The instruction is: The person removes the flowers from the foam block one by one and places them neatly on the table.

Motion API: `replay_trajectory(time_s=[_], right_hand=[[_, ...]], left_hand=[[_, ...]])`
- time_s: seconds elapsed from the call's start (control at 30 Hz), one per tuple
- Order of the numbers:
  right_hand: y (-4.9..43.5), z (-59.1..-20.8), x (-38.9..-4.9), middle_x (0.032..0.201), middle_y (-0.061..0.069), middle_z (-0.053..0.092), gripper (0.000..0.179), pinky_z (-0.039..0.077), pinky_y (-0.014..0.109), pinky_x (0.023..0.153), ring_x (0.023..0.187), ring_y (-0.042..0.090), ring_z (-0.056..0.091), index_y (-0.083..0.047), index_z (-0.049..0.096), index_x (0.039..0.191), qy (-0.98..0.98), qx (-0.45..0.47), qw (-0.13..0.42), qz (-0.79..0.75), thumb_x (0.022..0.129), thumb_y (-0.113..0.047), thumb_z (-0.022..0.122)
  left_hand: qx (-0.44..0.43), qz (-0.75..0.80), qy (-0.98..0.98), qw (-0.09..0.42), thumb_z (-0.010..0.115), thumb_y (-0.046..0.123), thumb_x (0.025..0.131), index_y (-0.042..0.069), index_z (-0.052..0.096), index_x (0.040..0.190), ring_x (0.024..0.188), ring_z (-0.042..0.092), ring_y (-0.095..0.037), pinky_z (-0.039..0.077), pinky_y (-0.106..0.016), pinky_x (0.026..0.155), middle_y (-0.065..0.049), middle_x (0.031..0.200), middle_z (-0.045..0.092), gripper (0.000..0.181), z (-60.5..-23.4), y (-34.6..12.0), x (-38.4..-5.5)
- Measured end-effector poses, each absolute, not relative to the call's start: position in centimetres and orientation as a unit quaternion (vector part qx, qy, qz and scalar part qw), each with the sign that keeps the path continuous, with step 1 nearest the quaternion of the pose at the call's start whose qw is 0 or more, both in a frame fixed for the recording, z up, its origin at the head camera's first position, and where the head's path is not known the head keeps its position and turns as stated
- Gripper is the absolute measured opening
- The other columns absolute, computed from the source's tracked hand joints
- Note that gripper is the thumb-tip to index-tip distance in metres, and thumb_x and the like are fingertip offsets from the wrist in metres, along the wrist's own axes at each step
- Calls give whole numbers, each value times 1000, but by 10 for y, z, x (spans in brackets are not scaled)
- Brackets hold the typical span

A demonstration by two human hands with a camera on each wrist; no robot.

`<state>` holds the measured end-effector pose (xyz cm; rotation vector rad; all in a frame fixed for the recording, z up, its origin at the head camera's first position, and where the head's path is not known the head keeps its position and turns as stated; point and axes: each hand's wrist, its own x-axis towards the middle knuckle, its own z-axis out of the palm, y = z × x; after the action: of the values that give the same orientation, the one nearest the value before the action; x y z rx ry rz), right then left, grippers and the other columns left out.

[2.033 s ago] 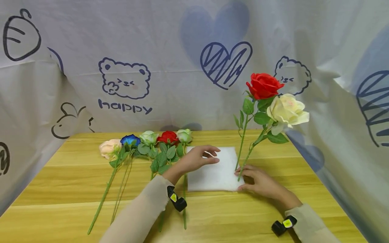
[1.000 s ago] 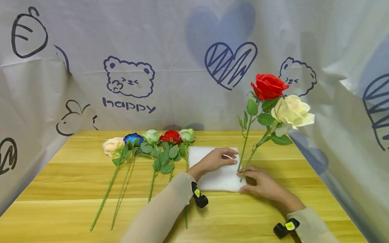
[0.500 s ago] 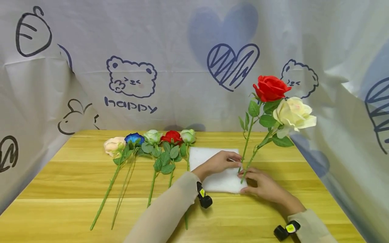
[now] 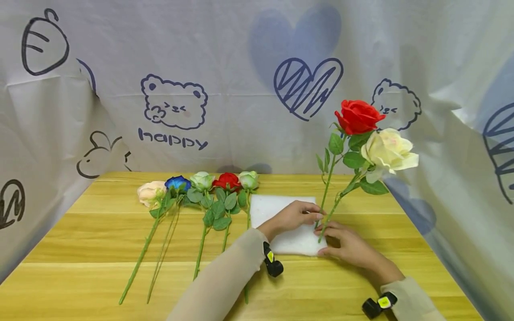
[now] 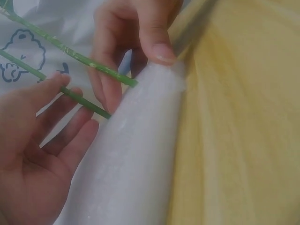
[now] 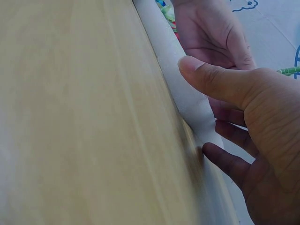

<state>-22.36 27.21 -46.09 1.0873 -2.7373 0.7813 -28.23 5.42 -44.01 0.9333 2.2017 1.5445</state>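
A red rose (image 4: pixel 358 117) and a cream rose (image 4: pixel 388 151) stand with their stems in the right end of a white foam slab (image 4: pixel 295 244). The left hand (image 4: pixel 295 216) reaches over the slab and pinches the red rose's stem (image 5: pixel 91 106) low down, close to the foam. At the slab's right front corner, the right hand (image 4: pixel 349 244) grips the foam, its thumb on the front side and fingers behind. The cream rose's stem (image 5: pixel 101 69) passes in front of the right fingers in the left wrist view.
On the wooden table (image 4: pixel 80 249) left of the slab lie a peach rose (image 4: pixel 151 193), a blue rose (image 4: pixel 177 183), two pale green roses (image 4: pixel 202 180) and another red rose (image 4: pixel 227 182). A printed cloth (image 4: pixel 237 133) hangs behind the table.
The left hand has moved right across the foam to the red rose's stem and now pinches it. The right hand keeps its grip on the foam. The head view has shifted slightly.
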Motion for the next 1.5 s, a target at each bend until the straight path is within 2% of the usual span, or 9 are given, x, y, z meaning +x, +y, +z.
replay_trajectory(time_s=[0.2,0.4,0.63,0.8,1.0,1.5], right_hand=[[272,-461,-223,122,-2,61,45,47,47,96,115,25,57,-13,70,117,-898,354,50,256,83,-42,76],[271,-461,-223,123,-1,62,42,47,47,96,115,25,57,-14,71,114,-899,354,50,255,83,-42,76],[272,-461,-223,123,0,61,43,48,45,94,115,25,57,-14,70,115,-897,355,47,259,83,-42,76],[272,-460,-223,125,1,61,44,48,46,95,117,27,57,-14,70,117,-898,354,44,257,83,-43,75],[271,-459,-222,124,1,61,43,48,47,94,115,27,57,-15,70,116,-899,353,39,256,84,-43,74],[269,-460,-222,121,-1,61,40,48,46,95,114,25,57,-15,70,113,-899,359,45,246,84,-43,75]], left_hand=[[335,547,753,147,59,26,99,10,69,122,103,62,-7,51,-22,86,-3,121,66,30,-443,55,-284],[342,569,733,148,57,17,101,3,65,125,102,63,-11,54,-24,86,-11,122,63,29,-444,58,-283],[339,565,742,120,55,17,102,2,67,118,96,65,-8,56,-25,81,-7,111,67,26,-444,63,-282],[330,571,743,116,55,18,102,1,68,114,97,66,-12,57,-27,79,-7,106,68,25,-442,64,-280],[316,584,736,129,54,18,102,-1,68,114,97,66,-16,58,-29,76,-5,104,67,26,-441,65,-278],[315,581,742,115,53,20,102,1,66,116,100,66,-21,58,-29,78,-5,106,66,27,-436,64,-277]])
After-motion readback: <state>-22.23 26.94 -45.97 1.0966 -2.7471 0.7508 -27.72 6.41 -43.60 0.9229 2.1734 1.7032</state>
